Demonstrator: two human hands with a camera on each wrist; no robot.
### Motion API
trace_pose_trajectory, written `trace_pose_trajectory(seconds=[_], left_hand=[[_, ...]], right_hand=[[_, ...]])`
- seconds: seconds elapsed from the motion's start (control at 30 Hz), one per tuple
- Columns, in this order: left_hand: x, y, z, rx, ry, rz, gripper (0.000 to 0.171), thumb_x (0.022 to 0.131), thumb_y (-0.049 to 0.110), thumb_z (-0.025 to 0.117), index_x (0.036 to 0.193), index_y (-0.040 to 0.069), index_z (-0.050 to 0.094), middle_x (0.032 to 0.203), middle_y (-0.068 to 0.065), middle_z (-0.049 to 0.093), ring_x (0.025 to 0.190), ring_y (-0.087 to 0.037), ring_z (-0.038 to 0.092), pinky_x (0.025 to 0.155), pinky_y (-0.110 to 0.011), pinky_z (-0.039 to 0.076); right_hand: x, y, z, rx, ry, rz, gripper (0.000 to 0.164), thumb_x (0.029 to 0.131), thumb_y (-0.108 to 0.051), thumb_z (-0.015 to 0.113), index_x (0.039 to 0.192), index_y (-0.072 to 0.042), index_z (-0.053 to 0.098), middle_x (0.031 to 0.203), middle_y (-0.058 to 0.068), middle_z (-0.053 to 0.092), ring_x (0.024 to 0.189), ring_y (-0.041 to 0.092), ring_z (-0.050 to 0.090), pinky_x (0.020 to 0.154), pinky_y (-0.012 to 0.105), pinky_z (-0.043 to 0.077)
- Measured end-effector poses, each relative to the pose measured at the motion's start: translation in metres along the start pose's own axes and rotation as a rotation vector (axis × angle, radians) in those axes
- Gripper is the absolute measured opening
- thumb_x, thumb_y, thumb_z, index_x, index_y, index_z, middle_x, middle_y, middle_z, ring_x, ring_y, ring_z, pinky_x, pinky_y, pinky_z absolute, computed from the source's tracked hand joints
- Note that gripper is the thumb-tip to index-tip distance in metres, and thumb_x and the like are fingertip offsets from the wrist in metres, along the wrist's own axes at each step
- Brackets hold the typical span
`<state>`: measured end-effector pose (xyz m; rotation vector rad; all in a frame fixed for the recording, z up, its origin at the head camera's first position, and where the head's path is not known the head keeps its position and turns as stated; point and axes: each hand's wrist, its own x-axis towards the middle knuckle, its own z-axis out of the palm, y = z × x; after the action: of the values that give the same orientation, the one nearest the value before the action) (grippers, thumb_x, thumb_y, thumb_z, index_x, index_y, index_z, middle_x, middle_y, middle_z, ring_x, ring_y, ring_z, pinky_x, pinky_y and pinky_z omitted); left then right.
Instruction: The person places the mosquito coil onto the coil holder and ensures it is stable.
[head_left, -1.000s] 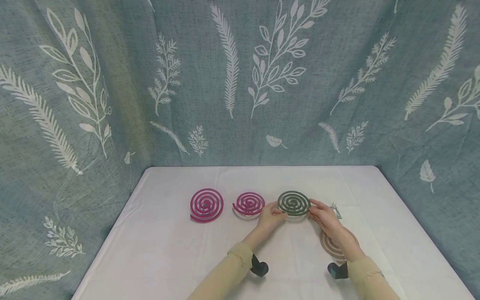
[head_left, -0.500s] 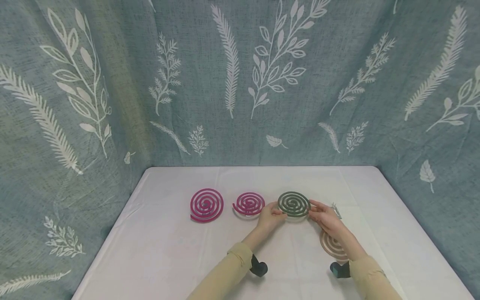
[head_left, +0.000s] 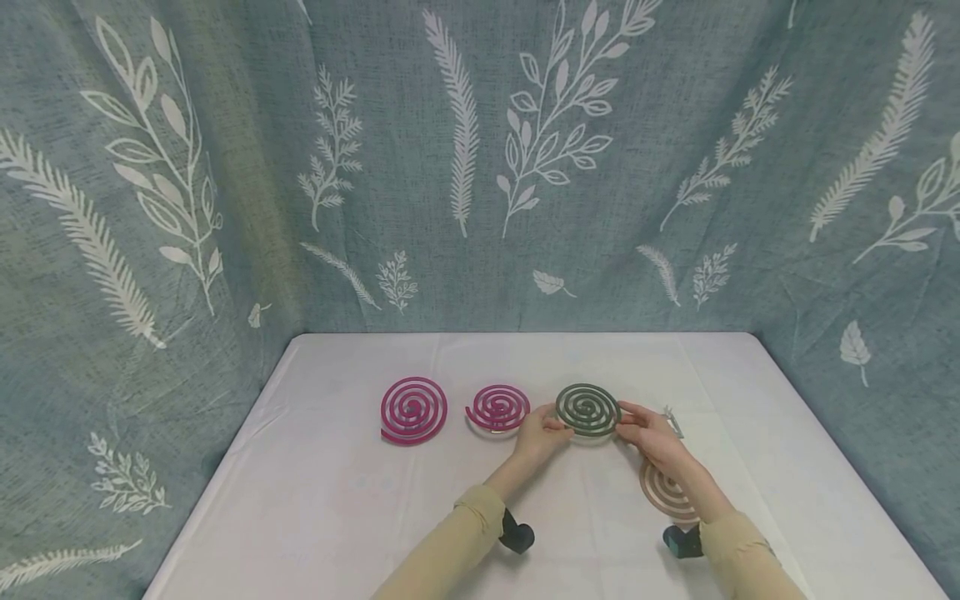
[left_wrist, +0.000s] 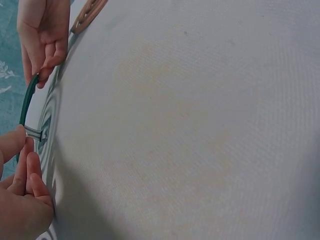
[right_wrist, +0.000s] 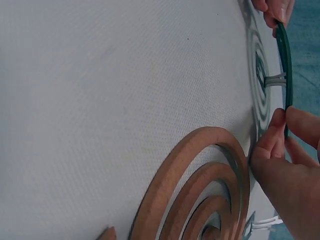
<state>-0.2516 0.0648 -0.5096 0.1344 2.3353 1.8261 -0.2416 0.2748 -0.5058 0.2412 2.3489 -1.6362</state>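
Both hands hold a green mosquito coil (head_left: 588, 408) level above the white table. The left hand (head_left: 538, 437) pinches its left rim between thumb and fingers. On the opposite rim, the right hand (head_left: 657, 438) has its thumb on top and fingers beneath. Both wrist views show a small metal stand (right_wrist: 275, 80) upright under the coil's middle, its top at the coil's underside. A brown mosquito coil (right_wrist: 165, 180) lies flat on the table, partly hidden below the right forearm in the head view.
Two pink mosquito coils lie to the left: a nearer-to-hand pink coil (head_left: 498, 406) raised on a stand, and a farther pink coil (head_left: 414, 408). Another metal stand (head_left: 673, 422) is just beyond the right hand. A leaf-patterned curtain (head_left: 480, 283) hangs behind the table.
The front rim of the green coil has dipped slightly, and the right hand has shifted a little downward with it. The left hand has stayed in place.
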Motion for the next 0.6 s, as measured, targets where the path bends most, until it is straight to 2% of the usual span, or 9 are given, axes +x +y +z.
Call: trace_pose_trajectory(seconds=[0.23,0.43,0.6], left_hand=[[0.0001,-0.0031,0.0013,0.022,0.004,0.017,0.057,0.077,-0.001,0.071,0.129,-0.011,0.049,0.083,-0.016,0.067,0.071,-0.014,0.063,0.068,-0.025,0.055],[-0.0027,-0.0027,0.0042,0.075,0.038,0.032,0.055,0.077,0.003,0.072,0.127,-0.01,0.051,0.083,-0.014,0.069,0.07,-0.014,0.063,0.065,-0.023,0.053],[-0.0057,0.0014,0.0071,0.078,0.073,0.034,0.054,0.076,0.003,0.073,0.125,-0.01,0.052,0.083,-0.014,0.069,0.07,-0.015,0.064,0.065,-0.023,0.053]], right_hand=[[-0.0007,-0.0036,0.0005,-0.064,0.024,-0.003,0.059,0.092,-0.015,0.054,0.146,-0.003,0.031,0.132,0.023,0.049,0.111,0.026,0.058,0.091,0.035,0.049],[0.0021,-0.0036,0.0002,-0.079,0.045,0.004,0.058,0.092,-0.014,0.054,0.145,-0.004,0.033,0.131,0.023,0.05,0.11,0.024,0.058,0.088,0.032,0.049],[0.0045,-0.0033,-0.0011,-0.092,0.046,-0.004,0.057,0.092,-0.012,0.053,0.145,-0.003,0.034,0.131,0.023,0.051,0.112,0.028,0.057,0.092,0.036,0.049]])
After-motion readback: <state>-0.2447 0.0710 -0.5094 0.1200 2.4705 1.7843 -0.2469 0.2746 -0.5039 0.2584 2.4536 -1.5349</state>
